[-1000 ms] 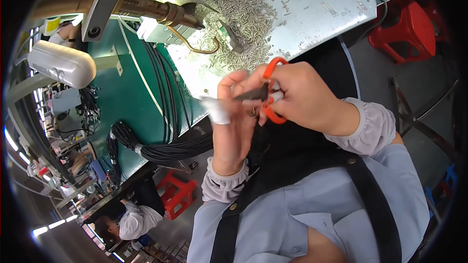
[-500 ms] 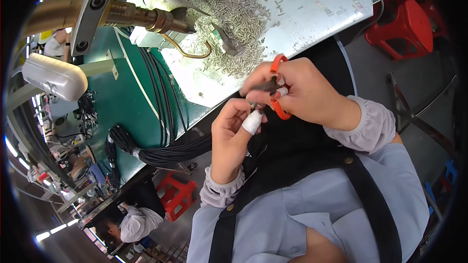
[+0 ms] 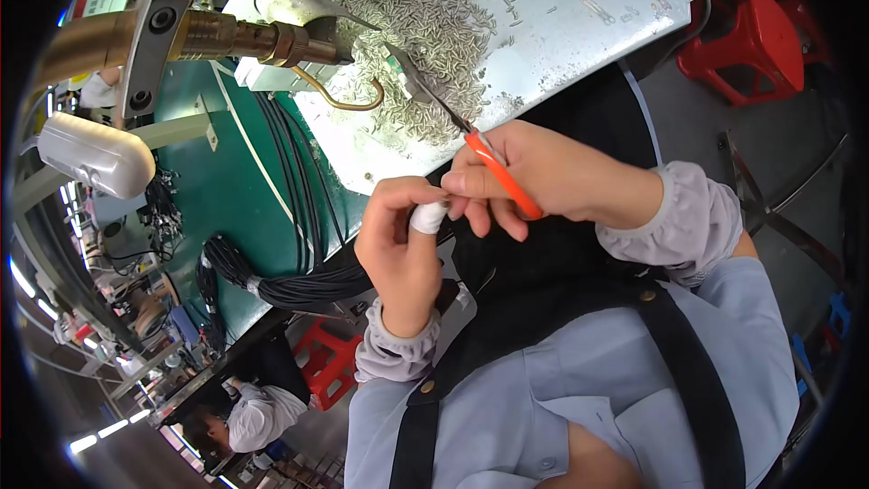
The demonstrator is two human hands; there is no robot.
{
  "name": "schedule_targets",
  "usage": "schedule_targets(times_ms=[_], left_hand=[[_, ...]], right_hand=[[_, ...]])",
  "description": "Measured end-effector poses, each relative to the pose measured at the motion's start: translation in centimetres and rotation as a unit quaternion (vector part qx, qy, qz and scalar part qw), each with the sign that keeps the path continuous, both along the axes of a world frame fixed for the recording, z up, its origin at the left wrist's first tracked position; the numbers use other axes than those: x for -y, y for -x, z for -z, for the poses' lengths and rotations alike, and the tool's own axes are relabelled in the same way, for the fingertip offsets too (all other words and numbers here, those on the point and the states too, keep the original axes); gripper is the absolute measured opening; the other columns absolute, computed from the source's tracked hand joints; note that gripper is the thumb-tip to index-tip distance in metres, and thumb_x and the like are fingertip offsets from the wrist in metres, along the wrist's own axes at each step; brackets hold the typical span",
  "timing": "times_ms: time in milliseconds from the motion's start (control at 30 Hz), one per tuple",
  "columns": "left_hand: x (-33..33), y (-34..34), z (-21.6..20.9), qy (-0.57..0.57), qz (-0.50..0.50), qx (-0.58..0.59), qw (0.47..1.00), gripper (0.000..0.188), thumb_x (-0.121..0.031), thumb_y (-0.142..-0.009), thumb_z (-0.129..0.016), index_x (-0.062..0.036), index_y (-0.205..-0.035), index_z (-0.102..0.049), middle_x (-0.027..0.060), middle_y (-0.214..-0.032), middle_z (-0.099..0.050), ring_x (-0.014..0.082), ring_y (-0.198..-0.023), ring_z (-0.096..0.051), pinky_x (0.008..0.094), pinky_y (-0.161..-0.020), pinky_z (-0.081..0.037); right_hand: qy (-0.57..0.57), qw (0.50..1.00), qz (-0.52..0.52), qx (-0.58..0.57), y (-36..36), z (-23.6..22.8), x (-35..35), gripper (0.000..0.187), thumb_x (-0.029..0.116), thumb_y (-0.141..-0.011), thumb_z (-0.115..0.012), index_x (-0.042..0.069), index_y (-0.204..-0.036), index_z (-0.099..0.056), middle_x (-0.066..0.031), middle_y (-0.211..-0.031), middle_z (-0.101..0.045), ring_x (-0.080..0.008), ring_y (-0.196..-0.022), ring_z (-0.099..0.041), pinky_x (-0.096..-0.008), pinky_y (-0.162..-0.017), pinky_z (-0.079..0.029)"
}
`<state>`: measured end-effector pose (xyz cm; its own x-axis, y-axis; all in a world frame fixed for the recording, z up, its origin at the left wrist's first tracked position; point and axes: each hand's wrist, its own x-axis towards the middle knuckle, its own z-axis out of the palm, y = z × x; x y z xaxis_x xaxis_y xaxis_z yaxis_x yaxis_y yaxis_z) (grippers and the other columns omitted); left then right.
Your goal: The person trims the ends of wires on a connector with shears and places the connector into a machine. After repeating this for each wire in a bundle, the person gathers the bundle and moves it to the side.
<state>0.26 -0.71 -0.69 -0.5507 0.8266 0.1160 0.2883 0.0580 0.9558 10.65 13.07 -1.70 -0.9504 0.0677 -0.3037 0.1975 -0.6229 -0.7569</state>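
Note:
Orange-handled scissors [image 3: 503, 174] rest in my right hand [image 3: 534, 167], their dark blades pointing away toward the worktop. The thumb and fingertips of that hand meet my left hand [image 3: 398, 235] in front of my black apron. My left thumb has a white wrap [image 3: 429, 216], and its tip presses against the index finger. Whatever lies between the touching fingertips is too small and hidden to make out. Just beyond the scissors, a heap of short silvery pieces [image 3: 425, 18] covers part of the pale worktop [image 3: 570, 45].
A machine with a brass-coloured tube [image 3: 235, 34] and a curved copper pipe [image 3: 348, 104] stands at far left. A lamp [image 3: 98, 154] glows beside it. Bundled black cables [image 3: 290, 288] hang over the green table [image 3: 240, 208]. Red stools [image 3: 747, 45] stand beyond. Another person [image 3: 258, 417] sits lower left.
My left hand has shifted left and slightly up. The scissors have turned in my right hand, their blades now pointing away from me, and its fingertips have come down to the left fingertips.

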Motion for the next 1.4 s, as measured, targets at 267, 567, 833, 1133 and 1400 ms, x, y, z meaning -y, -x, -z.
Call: schedule_targets(times_ms=[267,567,833,1133,1400], left_hand=[[0.1,0.3,-0.4,0.01,-0.019,0.211,0.977,0.012,0.001,-0.079,-0.054,-0.0002,-0.088,-0.046,0.0041,-0.081,-0.051,0.008,-0.069,-0.049,0.0192,-0.063,-0.039],[0.6,1.1,-1.2,0.048,-0.01,0.474,0.879,0.012,-0.002,-0.078,-0.052,0.0002,-0.089,-0.047,-0.0009,-0.066,-0.045,0.0005,-0.043,-0.026,0.015,-0.036,-0.016],[0.9,1.2,-1.2,0.049,0.024,0.558,0.828,0.012,0.0,-0.078,-0.051,0.0013,-0.089,-0.047,-0.0008,-0.06,-0.044,0.0009,-0.04,-0.024,0.0159,-0.035,-0.015],[-0.1,-1.5,-1.4,0.028,-0.041,0.119,0.992,0.022,0.01,-0.072,-0.057,0.0027,-0.09,-0.047,0.0035,-0.073,-0.051,0.0038,-0.057,-0.045,0.0152,-0.048,-0.035],[-0.2,-2.9,-0.5,-0.073,-0.119,0.02,0.99,0.023,0.011,-0.072,-0.058,0.0054,-0.093,-0.048,0.0067,-0.082,-0.054,0.0086,-0.073,-0.051,0.0185,-0.068,-0.042]], right_hand=[[0.094,0.993,-0.065,0.022,0.6,1.2,-0.4,0.017,0.02,-0.081,-0.054,0.003,-0.078,-0.055,-0.0035,-0.066,-0.057,-0.0093,-0.042,-0.048,-0.0205,-0.038,-0.035],[-0.701,0.658,0.183,-0.206,0.3,0.8,0.4,0.026,0.014,-0.063,-0.063,0.011,-0.088,-0.059,0.0004,-0.079,-0.059,-0.014,-0.064,-0.058,-0.0226,-0.049,-0.043],[-0.691,0.626,0.205,-0.298,-0.5,1.7,-0.1,0.019,0.009,-0.063,-0.065,0.007,-0.082,-0.06,-0.0035,-0.078,-0.061,-0.0155,-0.062,-0.061,-0.0228,-0.049,-0.046],[-0.643,0.68,0.267,-0.229,-0.6,1.4,1.5,0.017,-0.003,-0.065,-0.062,0.003,-0.08,-0.056,-0.0089,-0.078,-0.062,-0.02,-0.065,-0.062,-0.025,-0.056,-0.05],[-0.225,0.948,0.194,-0.117,-1.1,1.2,2.1,0.005,0.0,-0.079,-0.053,0.0,-0.083,-0.051,-0.0087,-0.081,-0.06,-0.0165,-0.087,-0.058,-0.0252,-0.074,-0.046]])
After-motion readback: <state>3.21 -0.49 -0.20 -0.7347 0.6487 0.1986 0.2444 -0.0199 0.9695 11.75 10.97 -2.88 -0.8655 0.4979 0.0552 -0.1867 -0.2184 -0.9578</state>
